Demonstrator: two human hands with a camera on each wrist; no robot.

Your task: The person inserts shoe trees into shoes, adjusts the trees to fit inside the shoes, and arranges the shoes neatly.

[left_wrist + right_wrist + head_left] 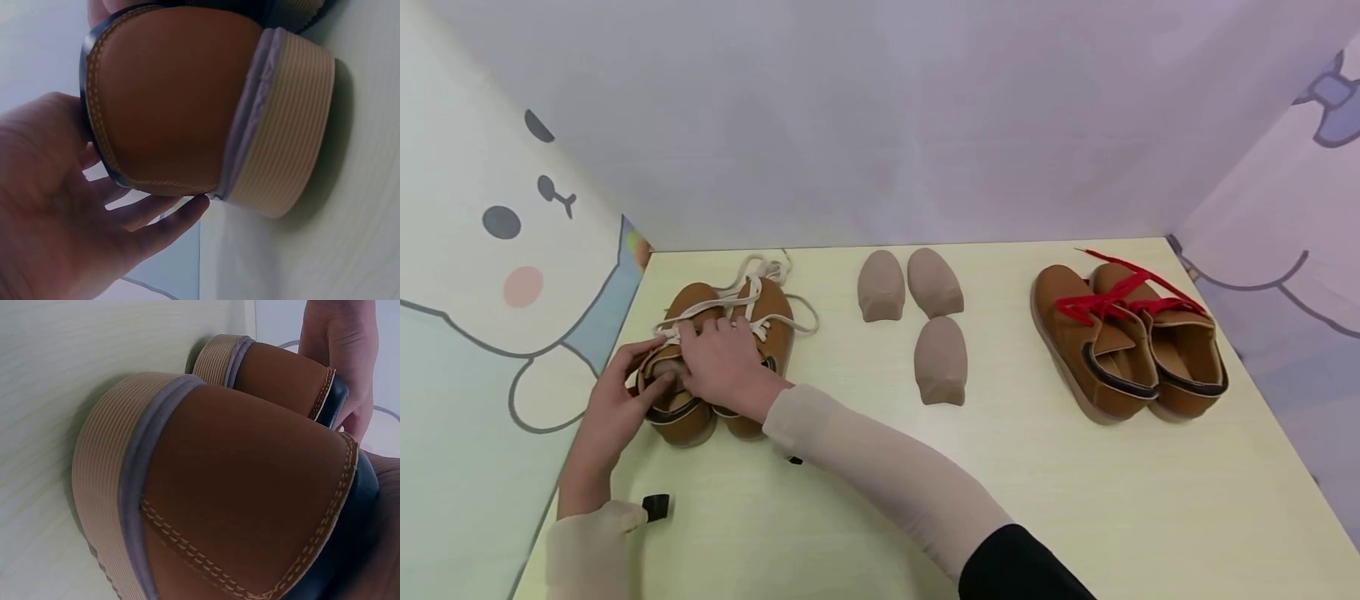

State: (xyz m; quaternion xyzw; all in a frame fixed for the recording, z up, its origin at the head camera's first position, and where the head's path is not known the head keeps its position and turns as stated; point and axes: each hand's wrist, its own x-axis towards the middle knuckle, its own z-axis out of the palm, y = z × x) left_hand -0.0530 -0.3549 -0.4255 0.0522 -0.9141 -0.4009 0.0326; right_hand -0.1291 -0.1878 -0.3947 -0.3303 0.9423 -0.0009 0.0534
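The left hand grips the leftmost shoe; the right hand touches its top (whether pinching, I cannot tell).

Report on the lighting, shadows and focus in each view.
Head view: soft, fairly even light, with a faint shadow on the table below the right sleeve; left wrist view: dimmer, the left shoe casting a soft shadow along its sole; right wrist view: also dim, the nearer shoe's stitching readable, the lower right corner dark and blurred.
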